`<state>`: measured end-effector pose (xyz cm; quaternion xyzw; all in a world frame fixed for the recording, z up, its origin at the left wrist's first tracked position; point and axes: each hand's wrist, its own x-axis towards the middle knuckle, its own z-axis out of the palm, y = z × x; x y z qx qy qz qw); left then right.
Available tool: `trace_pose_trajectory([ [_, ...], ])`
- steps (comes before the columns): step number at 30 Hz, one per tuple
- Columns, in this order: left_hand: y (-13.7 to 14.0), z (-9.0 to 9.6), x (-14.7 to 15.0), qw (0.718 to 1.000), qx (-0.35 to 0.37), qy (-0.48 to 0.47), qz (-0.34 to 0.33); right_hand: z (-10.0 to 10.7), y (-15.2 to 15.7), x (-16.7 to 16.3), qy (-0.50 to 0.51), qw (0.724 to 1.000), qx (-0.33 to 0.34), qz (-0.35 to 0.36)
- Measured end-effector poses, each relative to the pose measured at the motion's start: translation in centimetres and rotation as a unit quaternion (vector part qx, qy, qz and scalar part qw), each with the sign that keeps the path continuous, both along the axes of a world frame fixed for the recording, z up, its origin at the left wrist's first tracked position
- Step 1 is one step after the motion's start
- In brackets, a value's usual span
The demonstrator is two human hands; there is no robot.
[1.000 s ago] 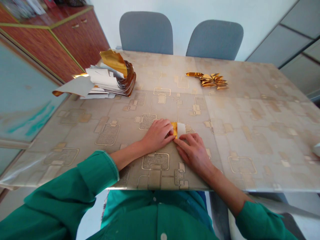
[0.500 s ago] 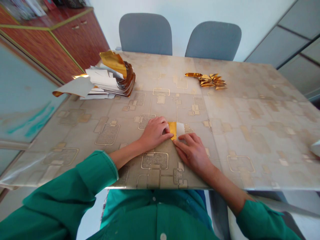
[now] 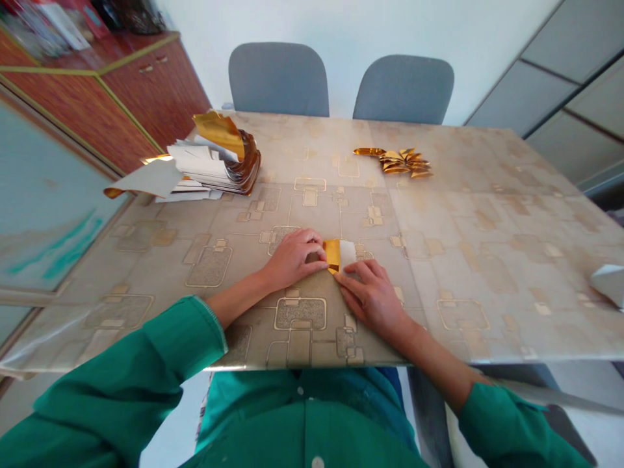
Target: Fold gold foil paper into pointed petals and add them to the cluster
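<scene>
A small sheet of gold foil paper (image 3: 332,252), white on its other face, lies partly folded on the table between my hands. My left hand (image 3: 298,260) grips its left edge, thumb and fingers closed together. At the near edge, my right hand (image 3: 371,290) pinches a small folded gold corner, with its other fingers resting on the paper's white part. Beyond, toward the far side, sits a cluster of folded gold paper pieces (image 3: 404,162).
A thick stack of gold-and-white paper (image 3: 209,166) stands at the far left of the patterned tablecloth (image 3: 468,260). Two grey chairs (image 3: 279,78) are behind the table. A white object (image 3: 609,283) sits at the right edge, beside a wooden cabinet-free side.
The near corner of the gold paper now shows a darker fold raised between my fingers. My hands have shifted only slightly; the whole view has tilted up a little.
</scene>
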<state>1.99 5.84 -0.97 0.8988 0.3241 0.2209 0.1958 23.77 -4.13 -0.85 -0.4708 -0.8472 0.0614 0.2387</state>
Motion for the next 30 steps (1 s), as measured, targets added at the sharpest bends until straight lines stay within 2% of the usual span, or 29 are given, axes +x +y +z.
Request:
trace_pose_trajectory([
  [8, -0.7, 0.8, 1.3, 0.996, 0.031, 0.067, 0.046, 0.0, -0.2, -0.2, -0.013, 1.0, 0.002, 0.003],
  [15, -0.7, 0.4, 1.1, 0.994, 0.043, 0.064, 0.082, -0.1, -0.1, -0.3, -0.016, 1.0, 0.002, -0.002],
  [17, -1.1, 0.5, 1.0, 0.992, 0.076, 0.058, 0.088, 0.0, -0.1, -0.3, -0.014, 1.0, 0.0, -0.003],
  [19, -1.8, 0.9, 0.8, 0.986, 0.143, 0.051, 0.063, 0.1, 0.0, -0.3, -0.011, 1.0, -0.003, -0.002],
  [21, -2.8, 1.2, 0.5, 0.975, 0.216, 0.053, 0.008, 0.2, 0.0, -0.3, -0.011, 1.0, -0.006, -0.001],
  [23, -3.8, 1.3, 0.1, 0.963, 0.256, 0.061, -0.049, 0.3, 0.0, -0.3, -0.012, 1.0, -0.007, -0.001],
  [26, -5.0, 0.8, -0.1, 0.953, 0.285, 0.068, -0.082, 0.2, 0.0, -0.3, -0.012, 1.0, -0.008, -0.005],
  [30, -5.6, -0.1, 0.0, 0.957, 0.27, 0.089, -0.052, 0.1, 0.0, -0.2, -0.008, 1.0, -0.013, 0.002],
])
